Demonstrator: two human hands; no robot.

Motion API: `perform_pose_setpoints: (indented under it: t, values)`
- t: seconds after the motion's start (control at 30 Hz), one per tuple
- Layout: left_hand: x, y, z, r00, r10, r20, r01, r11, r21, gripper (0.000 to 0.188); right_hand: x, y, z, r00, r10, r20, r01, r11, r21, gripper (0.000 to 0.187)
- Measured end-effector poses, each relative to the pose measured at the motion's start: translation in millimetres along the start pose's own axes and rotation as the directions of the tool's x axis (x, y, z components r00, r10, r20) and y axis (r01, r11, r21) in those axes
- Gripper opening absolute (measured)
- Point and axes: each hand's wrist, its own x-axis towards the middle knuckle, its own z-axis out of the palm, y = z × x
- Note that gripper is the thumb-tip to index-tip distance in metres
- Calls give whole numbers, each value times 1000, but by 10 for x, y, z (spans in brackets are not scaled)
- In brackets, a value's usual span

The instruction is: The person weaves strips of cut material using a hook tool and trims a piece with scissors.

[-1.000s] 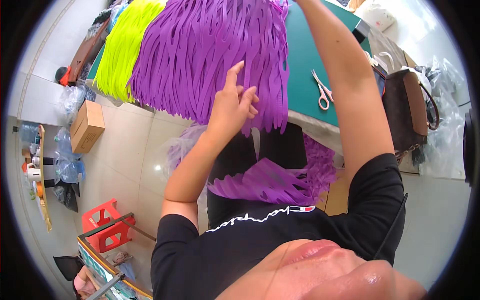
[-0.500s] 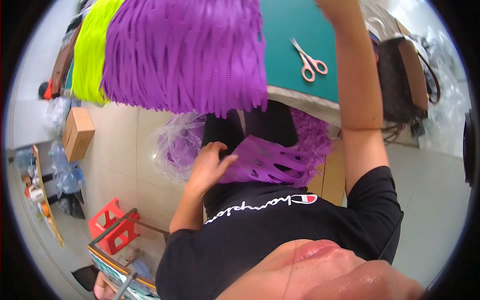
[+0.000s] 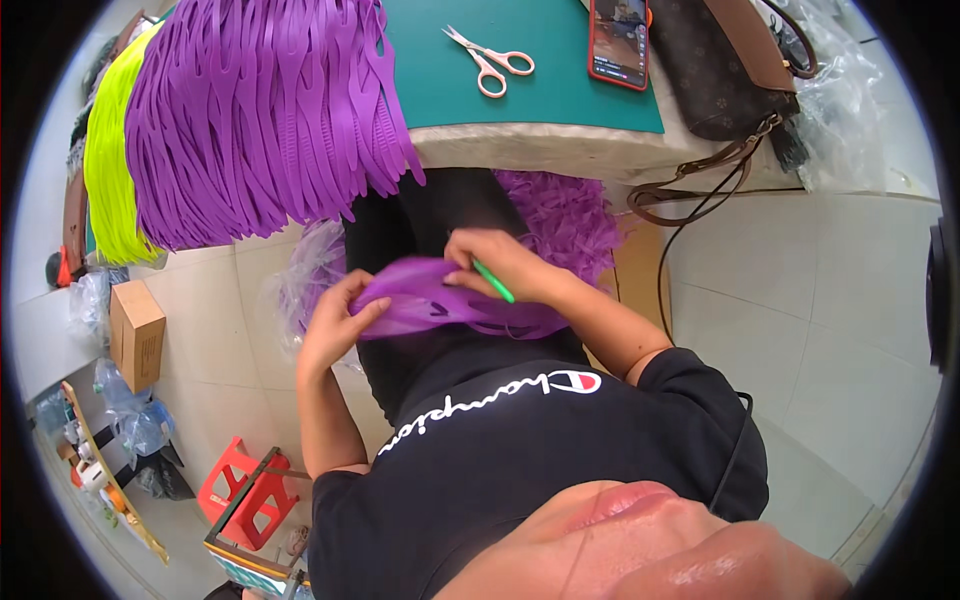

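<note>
A purple slotted sheet of soft, rubbery-looking strips [image 3: 415,290] lies across my lap, partly blurred. My left hand [image 3: 338,318] pinches its left end between thumb and fingers. Over the sheet's right part, my right hand [image 3: 505,265] is closed around a slim bright green tool [image 3: 494,282]; its tip is hidden, so I cannot tell its exact kind. The right fingertips touch the sheet's upper edge. In front of me, a thick stack of similar purple slotted strips [image 3: 260,120] hangs over the table edge, beside a yellow-green stack [image 3: 110,150].
Pink-handled scissors [image 3: 490,65] and a phone [image 3: 619,40] lie on the green table mat [image 3: 560,105]. A brown bag [image 3: 735,70] sits at the right, its strap dangling. More purple pieces [image 3: 565,215] are heaped below the table. A red stool [image 3: 250,495] and carton [image 3: 137,335] stand left.
My right hand has come back from over the table to my lap, now with the green tool. My left hand, resting open before, now pinches the purple sheet. The view has shifted.
</note>
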Motion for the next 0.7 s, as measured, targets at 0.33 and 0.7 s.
perform_pose_setpoints:
  t: [0.33,0.7]
  values:
    - [-166,237,60,919,287,-269,-326,939,-112,31,246,-136,-176,997,27,79,-29,999,32,47]
    - [-6,-740,304,834,-15,-552,171,958,232,60,592,-585,-179,986,-138,-90,157,953,258,42]
